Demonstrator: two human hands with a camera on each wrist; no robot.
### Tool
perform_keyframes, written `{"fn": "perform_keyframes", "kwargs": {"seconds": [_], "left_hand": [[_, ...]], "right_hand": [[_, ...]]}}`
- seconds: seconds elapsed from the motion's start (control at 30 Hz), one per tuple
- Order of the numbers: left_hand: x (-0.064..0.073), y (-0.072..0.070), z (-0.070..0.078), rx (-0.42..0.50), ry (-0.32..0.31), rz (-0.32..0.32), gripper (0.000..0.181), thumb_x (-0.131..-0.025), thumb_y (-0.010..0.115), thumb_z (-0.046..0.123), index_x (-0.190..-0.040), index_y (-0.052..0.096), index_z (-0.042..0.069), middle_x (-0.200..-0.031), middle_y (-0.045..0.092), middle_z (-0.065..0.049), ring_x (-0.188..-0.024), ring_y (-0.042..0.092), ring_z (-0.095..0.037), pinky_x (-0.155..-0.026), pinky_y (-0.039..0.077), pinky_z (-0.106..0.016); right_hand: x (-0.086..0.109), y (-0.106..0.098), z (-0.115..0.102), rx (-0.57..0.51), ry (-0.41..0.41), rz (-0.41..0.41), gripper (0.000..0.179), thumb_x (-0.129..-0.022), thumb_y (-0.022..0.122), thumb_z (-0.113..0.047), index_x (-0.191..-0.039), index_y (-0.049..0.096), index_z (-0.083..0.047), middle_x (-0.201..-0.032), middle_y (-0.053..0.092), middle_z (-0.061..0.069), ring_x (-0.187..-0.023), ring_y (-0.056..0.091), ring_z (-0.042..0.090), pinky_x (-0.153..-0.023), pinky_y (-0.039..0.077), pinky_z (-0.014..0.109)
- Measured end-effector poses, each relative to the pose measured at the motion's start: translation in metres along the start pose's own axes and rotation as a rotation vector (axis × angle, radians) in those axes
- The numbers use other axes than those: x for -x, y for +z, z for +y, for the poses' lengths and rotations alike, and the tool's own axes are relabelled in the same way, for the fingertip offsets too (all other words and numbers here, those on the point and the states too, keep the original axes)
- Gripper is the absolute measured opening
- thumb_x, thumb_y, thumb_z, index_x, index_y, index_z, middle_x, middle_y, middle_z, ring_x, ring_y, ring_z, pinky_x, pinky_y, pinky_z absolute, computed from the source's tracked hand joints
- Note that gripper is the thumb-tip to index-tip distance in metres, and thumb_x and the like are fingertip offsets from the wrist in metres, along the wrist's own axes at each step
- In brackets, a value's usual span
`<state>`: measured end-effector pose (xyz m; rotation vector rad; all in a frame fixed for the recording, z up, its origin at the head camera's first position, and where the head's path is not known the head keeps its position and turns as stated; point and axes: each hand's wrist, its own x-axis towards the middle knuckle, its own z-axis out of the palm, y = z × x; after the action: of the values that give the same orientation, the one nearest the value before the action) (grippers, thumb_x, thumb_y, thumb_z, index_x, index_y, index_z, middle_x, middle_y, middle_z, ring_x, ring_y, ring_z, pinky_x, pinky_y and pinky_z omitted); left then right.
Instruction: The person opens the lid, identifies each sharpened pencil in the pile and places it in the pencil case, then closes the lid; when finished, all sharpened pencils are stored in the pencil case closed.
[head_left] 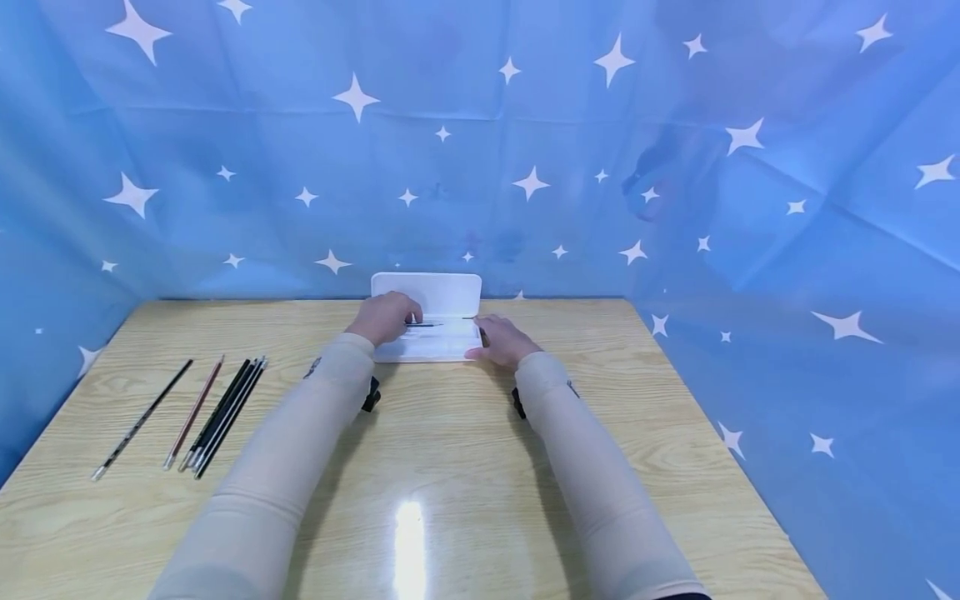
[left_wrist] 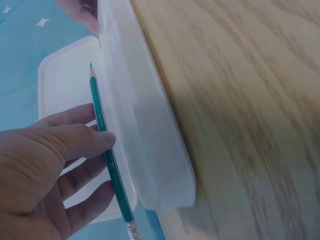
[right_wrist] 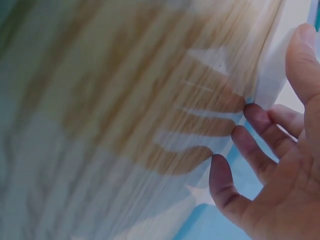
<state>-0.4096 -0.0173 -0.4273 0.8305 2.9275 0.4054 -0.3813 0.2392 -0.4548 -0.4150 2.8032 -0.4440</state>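
Note:
A white pencil case (head_left: 423, 353) lies near the table's far edge, its lid (head_left: 438, 292) raised behind it. My left hand (head_left: 385, 317) is over the case's left side. In the left wrist view, the left thumb and fingers pinch a green pencil (left_wrist: 118, 180) with a sharpened point and a metal band at its other end; it lies lengthwise along the case. My right hand (head_left: 507, 340) is at the case's right end, thumb by the front corner. Seen from the right wrist, its fingers (right_wrist: 226, 187) are spread and loosely bent, fingertips at the tabletop beside the case.
On the table's left lie several dark pencils (head_left: 228, 417) in a bunch, a reddish pencil (head_left: 195, 412) and a patterned dark pencil (head_left: 141, 421). A blue cloth (head_left: 450, 217) with white stars hangs behind the wooden table (head_left: 465, 467).

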Motion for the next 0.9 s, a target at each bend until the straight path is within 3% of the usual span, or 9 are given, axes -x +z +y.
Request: {"fn": "perform_keyframes", "kwargs": {"seconds": [0.27,0.5,0.73,0.9], "left_hand": [[-0.008,0.006,0.012,-0.037,-0.002,0.045,0.028,-0.096,0.063,-0.003,-0.112,0.079,0.015,-0.11,0.074,-0.005,-0.102,0.065,-0.022,-0.096,0.053,-0.043],[-0.012,0.012,0.011,-0.049,-0.003,0.108,0.026,-0.092,0.072,0.001,-0.115,0.077,0.012,-0.118,0.073,-0.006,-0.108,0.066,-0.024,-0.098,0.052,-0.042],[0.002,0.002,-0.003,-0.043,-0.019,0.094,0.027,-0.092,0.074,0.007,-0.119,0.074,0.011,-0.114,0.072,-0.007,-0.105,0.065,-0.024,-0.09,0.055,-0.043],[0.016,-0.003,-0.019,-0.045,-0.102,0.097,0.027,-0.093,0.072,0.006,-0.119,0.073,0.009,-0.113,0.072,-0.01,-0.101,0.064,-0.027,-0.086,0.054,-0.043]], "right_hand": [[-0.002,0.002,-0.002,0.012,0.025,0.016,0.081,-0.098,0.064,-0.047,-0.161,0.028,-0.011,-0.164,0.03,0.012,-0.152,0.024,0.031,-0.123,0.02,0.044],[-0.001,0.002,0.001,0.0,0.025,0.012,0.082,-0.098,0.065,-0.047,-0.161,0.028,-0.01,-0.164,0.03,0.013,-0.151,0.024,0.032,-0.123,0.021,0.046],[-0.003,0.002,0.005,0.028,0.004,0.012,0.082,-0.098,0.063,-0.048,-0.161,0.027,-0.009,-0.165,0.027,0.014,-0.152,0.022,0.032,-0.123,0.019,0.045],[-0.004,0.005,0.005,0.017,0.003,0.008,0.082,-0.099,0.063,-0.048,-0.161,0.026,-0.01,-0.165,0.026,0.014,-0.153,0.021,0.033,-0.123,0.018,0.046]]}}
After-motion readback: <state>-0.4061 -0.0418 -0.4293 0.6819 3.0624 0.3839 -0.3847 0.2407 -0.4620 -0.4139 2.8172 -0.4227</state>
